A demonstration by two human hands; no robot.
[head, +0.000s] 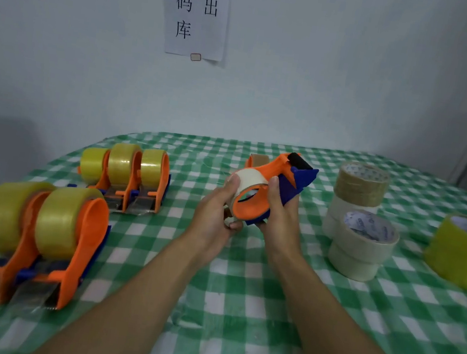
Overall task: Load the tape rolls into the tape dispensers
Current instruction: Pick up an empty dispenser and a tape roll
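Reaching in from the bottom edge, two bare forearms meet over a table under a green-and-white checked cloth [238,299]. At the near left stands a pair of loaded dispensers [26,237], orange with blue trim, each carrying a yellowish clear roll, with their blade ends toward the camera.

Further in, at the centre, both hands hold one job off the table. The left hand [214,213] grips a cream tape roll [248,179], thumb on its upper rim and fingers curled beneath. The right hand [280,217] grips an orange-and-blue tape dispenser [282,167], thumb pressed on the side plate and fingers wrapped under the blue handle. The roll sits round the dispenser's orange hub; whether it is fully seated cannot be told. The dispenser's long axis runs from near left to far right, tilted up, its black roller end pointing away and to the right.

Right of the hands, two cream rolls [364,248] are stacked, the upper one tilted. A yellow roll [462,256] stands near the right edge. Farther left, three more loaded dispensers [132,174] stand side by side. Behind the cream rolls, a brown roll tops a pale stack [358,192]. Another brown roll [259,160] shows just beyond the held dispenser. A paper sign [200,8] hangs on the wall.
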